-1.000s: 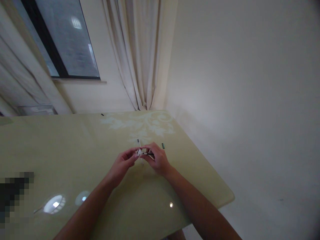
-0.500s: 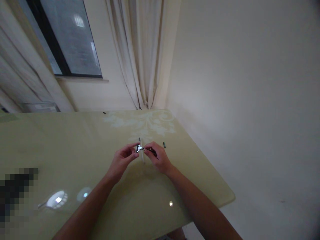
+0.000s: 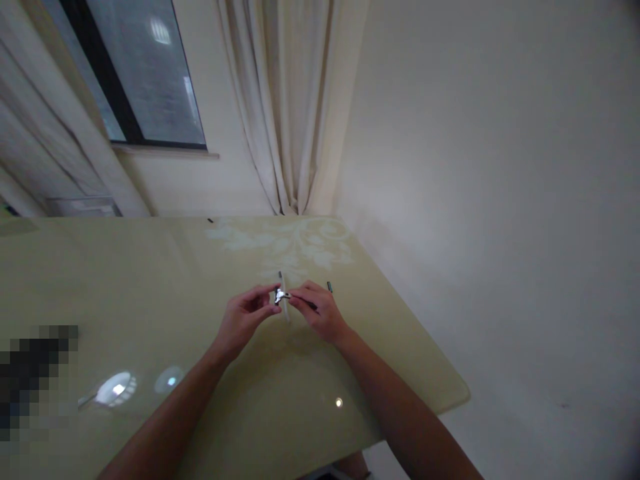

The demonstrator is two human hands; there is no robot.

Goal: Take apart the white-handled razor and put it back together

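Observation:
Between my two hands, just above the table, is a razor [image 3: 281,295] with a shiny silver neck and a dark handle. My left hand [image 3: 245,317] pinches the dark head at its two ends, thumb below and forefinger above. The dark handle runs into my right hand [image 3: 320,312], whose thumb and fingers close round it. On the table behind the razor lies a thin pale stick [image 3: 287,313] with a dark tip, partly covered by the razor. A small dark rectangular piece [image 3: 329,287], like a blade cartridge, rests just beyond my right hand.
The glossy pale-green table [image 3: 400,373] meets the wall on the right. Another small dark piece [image 3: 210,220] lies by its far edge. A blurred dark shape [image 3: 37,367] is at the left. Curtains [image 3: 285,120] and a window [image 3: 145,73] stand behind.
The view has tilted slightly. Both hands keep their hold on the razor, which has turned a little, with its head still between my left fingers.

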